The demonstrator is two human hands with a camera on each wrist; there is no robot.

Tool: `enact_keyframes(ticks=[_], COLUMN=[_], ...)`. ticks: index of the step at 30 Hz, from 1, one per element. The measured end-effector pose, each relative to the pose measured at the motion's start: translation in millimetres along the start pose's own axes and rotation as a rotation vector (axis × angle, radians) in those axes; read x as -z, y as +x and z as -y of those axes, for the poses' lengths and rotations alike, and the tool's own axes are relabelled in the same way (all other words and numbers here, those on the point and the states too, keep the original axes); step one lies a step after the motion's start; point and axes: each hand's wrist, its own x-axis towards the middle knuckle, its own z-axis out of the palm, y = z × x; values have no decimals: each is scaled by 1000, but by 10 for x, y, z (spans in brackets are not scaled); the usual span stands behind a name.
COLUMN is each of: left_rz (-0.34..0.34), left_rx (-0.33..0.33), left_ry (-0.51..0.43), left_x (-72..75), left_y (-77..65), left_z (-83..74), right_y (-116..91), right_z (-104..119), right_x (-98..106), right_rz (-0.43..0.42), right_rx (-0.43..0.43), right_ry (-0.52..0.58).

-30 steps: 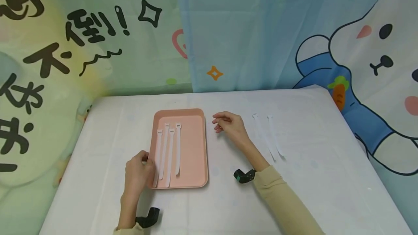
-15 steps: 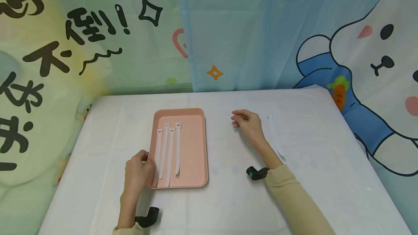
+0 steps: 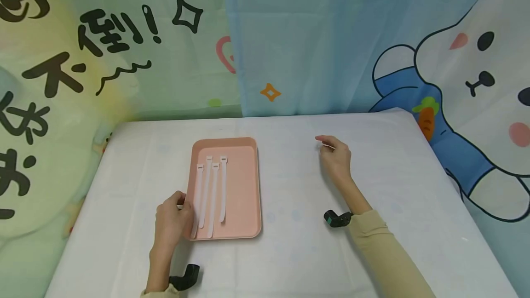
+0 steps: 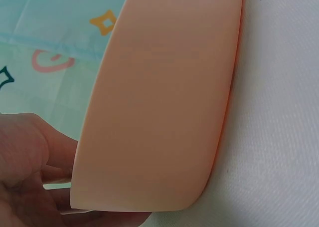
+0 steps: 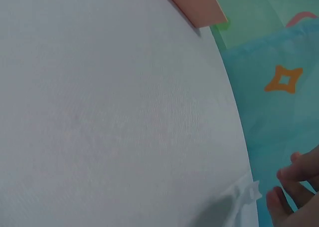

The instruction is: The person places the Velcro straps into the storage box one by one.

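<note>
A pink tray (image 3: 244, 187) lies on the table with several white cable straps (image 3: 214, 197) inside, side by side at its left half. My left hand (image 3: 171, 222) holds the tray's left rim near the front corner; the left wrist view shows fingers (image 4: 30, 157) around the corner of the tray's outer wall (image 4: 154, 97). My right hand (image 3: 337, 160) hovers right of the tray, thumb and fingers apart and loosely bent. Just below its fingers (image 5: 299, 169) in the right wrist view lies the slotted head of a white cable strap (image 5: 250, 192). In the head view that strap is hidden.
A white cloth covers the table (image 3: 290, 261). Behind it hangs a printed curtain (image 3: 290, 40) with a cartoon rabbit at the right. Each wrist wears a black camera (image 3: 337, 219).
My right hand has moved rightward, from near the tray to over the place where two loose straps lay in view. My left hand and the tray have stayed put.
</note>
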Motion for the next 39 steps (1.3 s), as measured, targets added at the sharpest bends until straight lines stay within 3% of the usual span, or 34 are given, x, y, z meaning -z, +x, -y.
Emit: enact_keyframes(ticks=[5,16,24,39], left_rz=[1,9,1,-3], left_rx=[0,14,-12,-13], left_ry=[-6,-3,-4,7], left_x=[27,44,33,22], left_y=[-11,-14,-11,-16], left_z=[1,0,4,6], right_y=[14,99,130,69], right_z=[-36,-123,-167,-196], right_x=[27,-18,-54,-60], right_rz=[-26,12,28,-28], right_rx=[-2,-42,-57,-44], right_ry=[-14,-37,-42,-71])
